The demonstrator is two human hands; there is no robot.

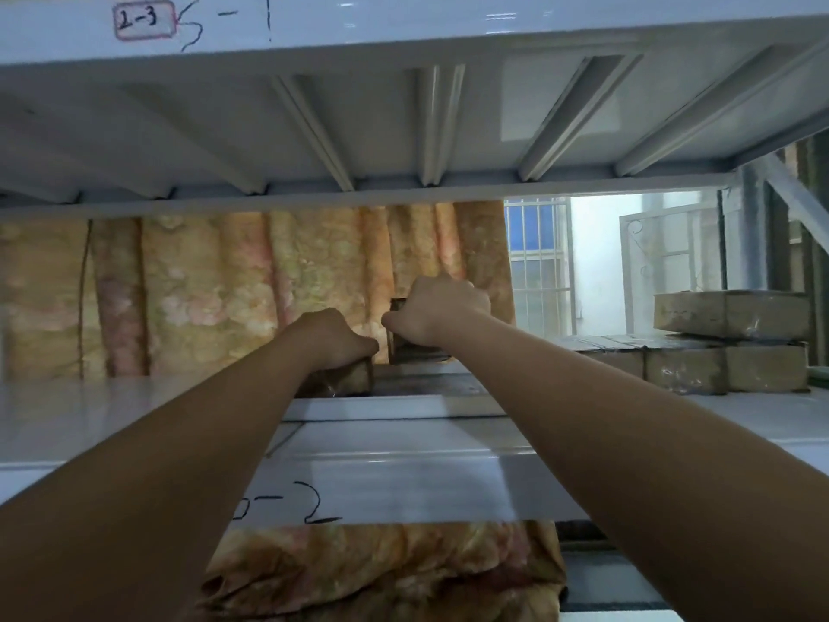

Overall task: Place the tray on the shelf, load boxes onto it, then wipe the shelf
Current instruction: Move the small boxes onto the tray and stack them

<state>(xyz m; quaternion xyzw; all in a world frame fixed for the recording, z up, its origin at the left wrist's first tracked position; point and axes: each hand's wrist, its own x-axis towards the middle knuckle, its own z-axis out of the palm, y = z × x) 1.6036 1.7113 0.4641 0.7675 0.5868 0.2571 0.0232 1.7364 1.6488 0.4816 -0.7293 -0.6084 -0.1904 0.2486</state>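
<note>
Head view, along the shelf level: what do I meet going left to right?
Floral curtain, left hand gripping a low box, right hand gripping an upright box, barred window, stack of taped cardboard boxes.

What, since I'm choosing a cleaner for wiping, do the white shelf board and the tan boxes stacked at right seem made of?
White shelf board: probably painted sheet metal, smooth and slightly glossy; it mirrors light, and the level above shows folded ribs underneath. Tan rectangular boxes stacked at right: likely cardboard wrapped in clear tape or film; shiny wrinkles cross their brown faces.
</note>
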